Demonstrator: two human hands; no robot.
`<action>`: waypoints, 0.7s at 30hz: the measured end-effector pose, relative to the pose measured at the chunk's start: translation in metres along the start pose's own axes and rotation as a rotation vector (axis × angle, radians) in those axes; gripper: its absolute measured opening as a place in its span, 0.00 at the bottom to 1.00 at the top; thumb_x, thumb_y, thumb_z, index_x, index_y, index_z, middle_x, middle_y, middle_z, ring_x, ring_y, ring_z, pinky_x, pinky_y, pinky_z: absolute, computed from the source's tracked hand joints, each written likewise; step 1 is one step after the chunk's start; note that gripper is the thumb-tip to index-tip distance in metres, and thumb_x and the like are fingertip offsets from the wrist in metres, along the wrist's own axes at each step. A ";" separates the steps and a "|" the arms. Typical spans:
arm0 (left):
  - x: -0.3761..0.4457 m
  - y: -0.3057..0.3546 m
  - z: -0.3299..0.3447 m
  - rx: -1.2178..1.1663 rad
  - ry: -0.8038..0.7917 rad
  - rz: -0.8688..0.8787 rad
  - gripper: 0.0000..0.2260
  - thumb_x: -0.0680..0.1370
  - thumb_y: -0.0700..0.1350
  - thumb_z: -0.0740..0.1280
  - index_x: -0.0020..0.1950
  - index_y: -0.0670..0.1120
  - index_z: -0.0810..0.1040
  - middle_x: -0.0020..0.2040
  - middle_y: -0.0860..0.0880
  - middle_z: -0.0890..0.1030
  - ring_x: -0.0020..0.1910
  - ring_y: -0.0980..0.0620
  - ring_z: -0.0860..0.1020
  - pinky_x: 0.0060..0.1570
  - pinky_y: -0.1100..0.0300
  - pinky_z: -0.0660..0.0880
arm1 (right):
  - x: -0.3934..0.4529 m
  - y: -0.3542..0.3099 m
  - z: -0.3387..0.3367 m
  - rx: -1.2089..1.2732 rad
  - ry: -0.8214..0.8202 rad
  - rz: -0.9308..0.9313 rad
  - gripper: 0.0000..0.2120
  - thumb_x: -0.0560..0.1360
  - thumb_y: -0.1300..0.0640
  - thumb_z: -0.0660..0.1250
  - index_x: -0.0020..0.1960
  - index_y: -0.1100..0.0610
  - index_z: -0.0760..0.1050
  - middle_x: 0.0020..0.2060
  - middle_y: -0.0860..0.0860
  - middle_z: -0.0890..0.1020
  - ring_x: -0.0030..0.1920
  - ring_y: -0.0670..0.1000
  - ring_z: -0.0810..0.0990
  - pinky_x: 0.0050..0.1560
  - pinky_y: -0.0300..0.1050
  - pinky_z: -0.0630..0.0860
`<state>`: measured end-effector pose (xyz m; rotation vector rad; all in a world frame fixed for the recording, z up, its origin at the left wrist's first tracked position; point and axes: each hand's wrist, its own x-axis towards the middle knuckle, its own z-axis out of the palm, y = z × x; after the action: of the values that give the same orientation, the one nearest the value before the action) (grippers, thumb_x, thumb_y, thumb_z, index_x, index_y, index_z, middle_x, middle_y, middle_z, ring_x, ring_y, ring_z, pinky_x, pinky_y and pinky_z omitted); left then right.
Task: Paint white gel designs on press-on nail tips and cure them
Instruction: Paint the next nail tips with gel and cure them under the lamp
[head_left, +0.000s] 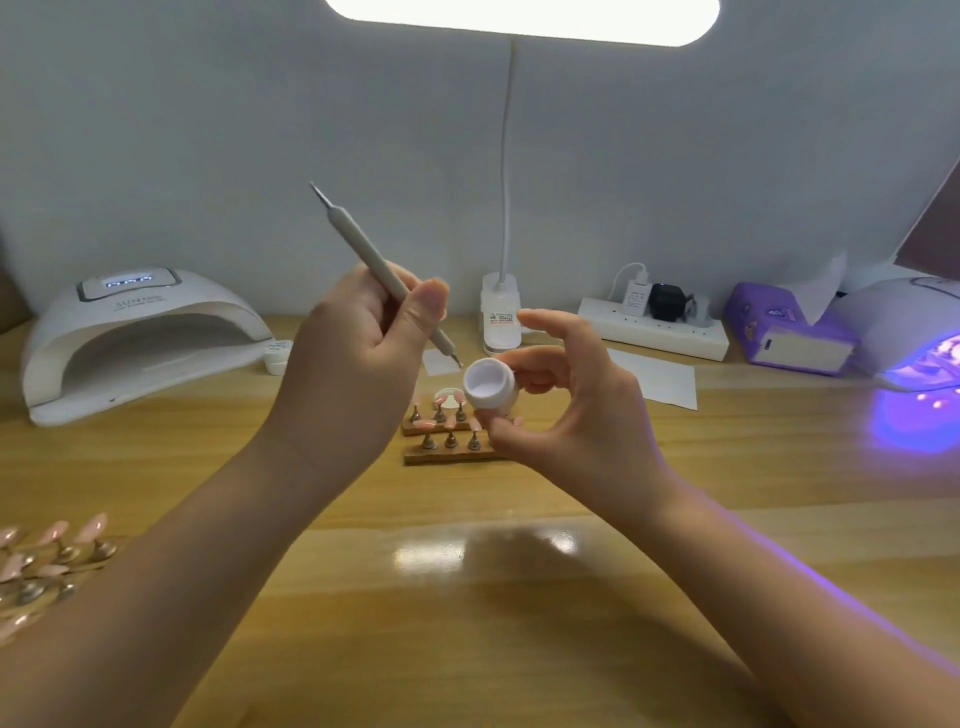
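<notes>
So, mid-frame both hands are up over the wooden table (467, 597): the left hand (358, 353) has its fingers curled round one grey dotting pen (382, 273), tip angled down toward the one little white gel pot (490, 387), which the right hand (576, 410) pinches between thumb and fingers, other fingers loosely spread. Just behind the pot sit two wooden holder strips (447, 456) with pink nail tips (445, 401) on small metal stands, partly hidden. More pink tips on stands (47, 561) cluster at lower left, too blurry to count. Two cure lamps: one white (140, 338) at left, one glowing purple (914, 338) at the right edge. One power strip (654, 332) and one purple tissue box (789, 332) at the back right.
</notes>
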<state>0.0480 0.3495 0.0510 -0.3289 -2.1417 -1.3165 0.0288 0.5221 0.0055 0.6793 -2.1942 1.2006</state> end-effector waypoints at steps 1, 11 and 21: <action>-0.001 0.000 0.000 0.047 -0.003 0.019 0.11 0.80 0.56 0.60 0.44 0.51 0.73 0.30 0.53 0.74 0.29 0.57 0.73 0.31 0.62 0.72 | 0.000 -0.001 0.000 0.000 -0.001 -0.004 0.37 0.63 0.57 0.80 0.67 0.54 0.67 0.50 0.47 0.84 0.49 0.41 0.81 0.51 0.31 0.76; -0.008 0.004 0.003 0.186 -0.031 0.072 0.12 0.77 0.58 0.60 0.46 0.51 0.75 0.32 0.54 0.77 0.33 0.53 0.77 0.37 0.46 0.77 | -0.001 -0.008 0.003 -0.039 -0.031 -0.059 0.36 0.64 0.57 0.80 0.67 0.57 0.67 0.52 0.49 0.84 0.50 0.43 0.81 0.51 0.29 0.76; -0.008 0.002 0.004 0.192 -0.043 0.072 0.12 0.77 0.57 0.61 0.47 0.50 0.76 0.33 0.54 0.77 0.34 0.53 0.78 0.37 0.47 0.78 | -0.002 -0.009 0.003 -0.028 -0.014 -0.033 0.36 0.63 0.57 0.80 0.67 0.57 0.68 0.52 0.48 0.84 0.50 0.41 0.80 0.50 0.27 0.75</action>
<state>0.0536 0.3550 0.0464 -0.3542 -2.2489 -1.0625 0.0350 0.5153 0.0082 0.7113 -2.1989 1.1495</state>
